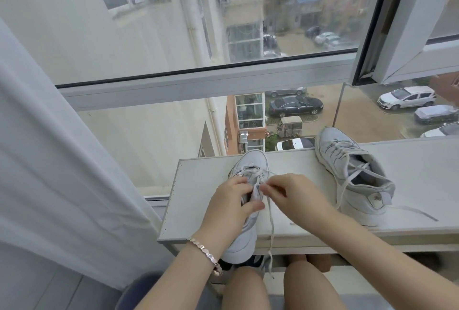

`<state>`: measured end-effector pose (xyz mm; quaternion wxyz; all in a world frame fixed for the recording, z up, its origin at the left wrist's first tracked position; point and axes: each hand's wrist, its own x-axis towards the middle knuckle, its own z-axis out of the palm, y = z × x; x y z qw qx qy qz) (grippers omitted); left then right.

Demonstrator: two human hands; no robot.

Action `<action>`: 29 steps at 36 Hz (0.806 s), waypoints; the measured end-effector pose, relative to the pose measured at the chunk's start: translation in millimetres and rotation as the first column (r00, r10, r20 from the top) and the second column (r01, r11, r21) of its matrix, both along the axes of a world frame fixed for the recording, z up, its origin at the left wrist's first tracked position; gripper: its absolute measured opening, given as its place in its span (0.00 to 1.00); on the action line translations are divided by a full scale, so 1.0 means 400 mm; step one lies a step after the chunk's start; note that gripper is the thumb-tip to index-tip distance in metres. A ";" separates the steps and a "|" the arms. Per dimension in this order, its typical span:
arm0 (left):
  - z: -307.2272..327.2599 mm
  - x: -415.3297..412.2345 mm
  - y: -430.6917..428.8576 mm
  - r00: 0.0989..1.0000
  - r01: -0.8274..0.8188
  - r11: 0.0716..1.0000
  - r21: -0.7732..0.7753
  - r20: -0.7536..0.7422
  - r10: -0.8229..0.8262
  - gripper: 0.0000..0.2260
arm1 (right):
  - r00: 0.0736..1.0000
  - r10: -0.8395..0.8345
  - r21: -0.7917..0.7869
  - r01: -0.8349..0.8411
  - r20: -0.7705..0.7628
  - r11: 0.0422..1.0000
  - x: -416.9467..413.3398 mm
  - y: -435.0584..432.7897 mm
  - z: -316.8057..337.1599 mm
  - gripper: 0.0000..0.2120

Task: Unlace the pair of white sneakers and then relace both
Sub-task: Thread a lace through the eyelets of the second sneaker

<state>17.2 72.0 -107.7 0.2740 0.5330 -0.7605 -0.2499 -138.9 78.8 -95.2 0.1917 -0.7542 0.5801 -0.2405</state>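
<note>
A white sneaker (250, 160) lies toe-away on the white shelf board (198, 185) in front of me, its heel hanging over the near edge. My left hand (229, 206) grips its upper around the tongue and eyelets. My right hand (295, 195) pinches the white lace (272, 232) at the eyelets; a loose end dangles down past the board's edge. The second white sneaker (355, 175) stands to the right, laced loosely, with a lace end (412, 211) trailing on the board.
The board runs along a large window (173, 78) that looks down on a street with parked cars. A white curtain (54, 173) hangs at the left. My bare knees (280, 285) are below the board's near edge.
</note>
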 end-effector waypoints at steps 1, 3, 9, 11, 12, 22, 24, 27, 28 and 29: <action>0.001 -0.001 0.001 1.000 -0.003 1.000 -0.010 0.004 0.003 0.12 | 0.998 0.012 -0.074 -0.008 0.059 0.997 0.000 0.011 0.009 0.16; 0.001 -0.002 0.000 1.000 -0.024 1.000 -0.017 0.006 0.024 0.11 | 0.961 0.083 -0.228 -0.022 0.263 0.973 -0.003 0.041 0.042 0.12; 0.001 -0.013 -0.004 0.997 -0.074 0.997 -0.022 0.010 0.074 0.12 | 0.621 0.457 -0.614 0.049 0.636 0.788 -0.058 0.108 0.241 0.11; 0.000 -0.014 -0.003 0.996 -0.084 0.996 -0.016 0.014 0.084 0.13 | 0.456 0.522 -0.576 -0.026 0.721 0.817 -0.080 0.100 0.268 0.11; 0.000 -0.014 -0.002 0.996 -0.088 0.996 -0.011 0.016 0.088 0.13 | 0.417 0.505 -0.524 -0.076 0.756 0.848 -0.086 0.091 0.270 0.11; 0.008 -0.026 0.001 0.995 -0.102 0.995 -0.005 0.024 0.102 0.11 | 0.976 -0.157 0.215 0.122 0.154 0.969 -0.027 -0.041 0.053 0.14; 0.012 -0.026 0.001 0.995 -0.097 0.995 0.019 0.020 0.097 0.09 | 0.990 -0.141 0.213 0.136 0.010 0.967 -0.004 -0.052 0.025 0.16; 0.015 -0.022 0.001 0.996 -0.077 0.996 0.052 0.038 0.076 0.08 | 0.991 -0.135 0.177 0.136 -0.021 0.975 0.018 -0.059 0.006 0.13; 0.015 -0.019 0.000 0.995 -0.078 0.995 0.055 0.060 0.075 0.09 | 0.989 -0.143 0.138 0.146 -0.029 0.980 0.018 -0.059 0.005 0.12; 0.016 -0.017 0.000 0.994 -0.084 0.995 0.057 0.078 0.079 0.10 | 0.989 -0.140 0.088 0.143 -0.045 0.986 0.015 -0.056 0.006 0.11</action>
